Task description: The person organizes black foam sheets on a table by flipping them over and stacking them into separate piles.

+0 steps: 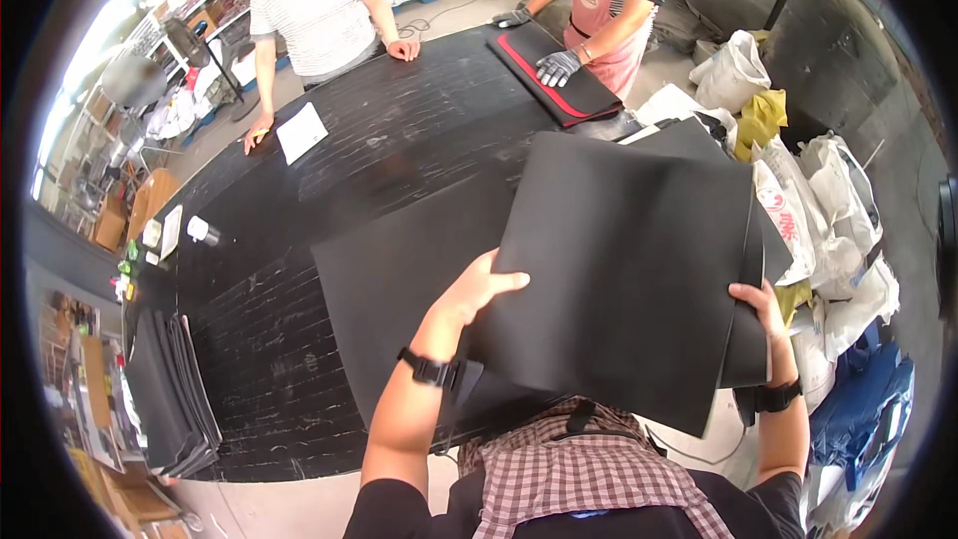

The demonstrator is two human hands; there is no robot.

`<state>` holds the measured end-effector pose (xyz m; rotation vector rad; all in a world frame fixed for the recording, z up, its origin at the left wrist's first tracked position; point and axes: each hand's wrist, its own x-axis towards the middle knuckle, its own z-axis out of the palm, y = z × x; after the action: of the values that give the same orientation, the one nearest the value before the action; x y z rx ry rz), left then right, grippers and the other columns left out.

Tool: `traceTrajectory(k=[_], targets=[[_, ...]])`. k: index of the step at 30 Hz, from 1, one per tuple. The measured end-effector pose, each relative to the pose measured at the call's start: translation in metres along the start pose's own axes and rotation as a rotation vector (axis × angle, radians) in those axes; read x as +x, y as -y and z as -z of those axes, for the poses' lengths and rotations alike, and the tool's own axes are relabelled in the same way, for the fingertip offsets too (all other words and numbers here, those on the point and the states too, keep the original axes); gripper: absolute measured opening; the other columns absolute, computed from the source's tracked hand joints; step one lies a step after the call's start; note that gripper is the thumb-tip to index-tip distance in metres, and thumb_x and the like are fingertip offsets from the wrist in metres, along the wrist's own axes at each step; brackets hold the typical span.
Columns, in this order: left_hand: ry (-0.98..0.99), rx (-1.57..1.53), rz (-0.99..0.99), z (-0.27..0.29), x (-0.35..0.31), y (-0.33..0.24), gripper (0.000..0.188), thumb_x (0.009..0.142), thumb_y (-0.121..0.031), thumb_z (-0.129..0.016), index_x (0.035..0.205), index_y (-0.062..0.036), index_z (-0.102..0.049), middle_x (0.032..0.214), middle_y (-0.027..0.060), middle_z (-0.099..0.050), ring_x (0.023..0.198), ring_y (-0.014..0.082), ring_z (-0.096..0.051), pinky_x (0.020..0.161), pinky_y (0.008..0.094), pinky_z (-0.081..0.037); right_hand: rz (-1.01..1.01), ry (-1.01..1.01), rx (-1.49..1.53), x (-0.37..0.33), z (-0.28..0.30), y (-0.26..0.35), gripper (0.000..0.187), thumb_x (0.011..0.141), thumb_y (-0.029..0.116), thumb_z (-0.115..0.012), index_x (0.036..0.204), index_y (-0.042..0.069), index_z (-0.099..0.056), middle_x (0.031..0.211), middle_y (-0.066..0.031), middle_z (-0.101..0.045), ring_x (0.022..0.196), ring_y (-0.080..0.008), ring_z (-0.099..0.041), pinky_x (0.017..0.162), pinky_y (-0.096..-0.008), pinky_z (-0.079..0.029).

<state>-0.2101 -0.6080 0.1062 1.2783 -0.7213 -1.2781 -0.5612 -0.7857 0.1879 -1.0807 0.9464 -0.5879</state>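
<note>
I hold a large black flexible sheet [629,269] raised over the near right part of the table. My left hand [479,291] grips its left edge, thumb on top and fingers hidden underneath. My right hand [763,307] is closed on the opposite edge, where at least one more black layer shows beneath. Another black sheet [399,260] lies flat on the table, partly covered by the raised one. A further dark sheet [689,140] shows beyond its far edge.
The black table [269,359] carries a stack of black sheets [170,399], a white paper [302,133] and a small white container [204,232]. Across it, a gloved co-worker [599,30] touches a red-trimmed black piece [549,80]; another person [319,20] stands left. Sacks [798,210] crowd the right.
</note>
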Motion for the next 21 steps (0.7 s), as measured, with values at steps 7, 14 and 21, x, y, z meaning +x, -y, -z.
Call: traceTrajectory(k=[7, 14, 21], targets=[[-0.669, -0.167, -0.18, -0.013, -0.152, -0.063, 0.041, 0.075, -0.014, -0.06, 0.112, 0.0038, -0.055, 0.1, 0.01, -0.06, 0.088, 0.0181, -0.057, 0.078, 0.0265, -0.045, 0.45, 0.449, -0.135, 0.0, -0.073, 0.006, 0.06, 0.083, 0.052, -0.05, 0.114, 0.001, -0.059, 0.12, -0.015, -0.048, 0.114, -0.026, -0.046, 0.101, -0.0381, -0.033], [-0.798, -0.067, 0.047, 0.139, -0.186, 0.115, 0.062, 0.075, -0.013, -0.068, 0.128, 0.0036, -0.04, 0.119, 0.0176, -0.053, 0.106, 0.0298, -0.054, 0.093, 0.039, -0.042, -0.211, 0.352, -0.717, 0.138, -0.128, -0.136, 0.064, 0.079, 0.031, -0.066, 0.131, -0.001, -0.044, 0.127, -0.017, -0.052, 0.119, -0.024, -0.048, 0.098, -0.0355, -0.04], [-1.104, 0.931, 0.102, 0.126, -0.144, 0.101, 0.06, 0.079, -0.009, -0.066, 0.132, -0.002, -0.04, 0.123, 0.0155, -0.05, 0.112, 0.0254, -0.048, 0.098, 0.0387, -0.035, -0.075, 0.763, -0.012, 0.083, -0.034, -0.033, 0.042, 0.091, 0.026, -0.056, 0.122, -0.002, -0.053, 0.122, -0.0138, -0.057, 0.111, -0.0226, -0.055, 0.098, -0.0317, -0.041]])
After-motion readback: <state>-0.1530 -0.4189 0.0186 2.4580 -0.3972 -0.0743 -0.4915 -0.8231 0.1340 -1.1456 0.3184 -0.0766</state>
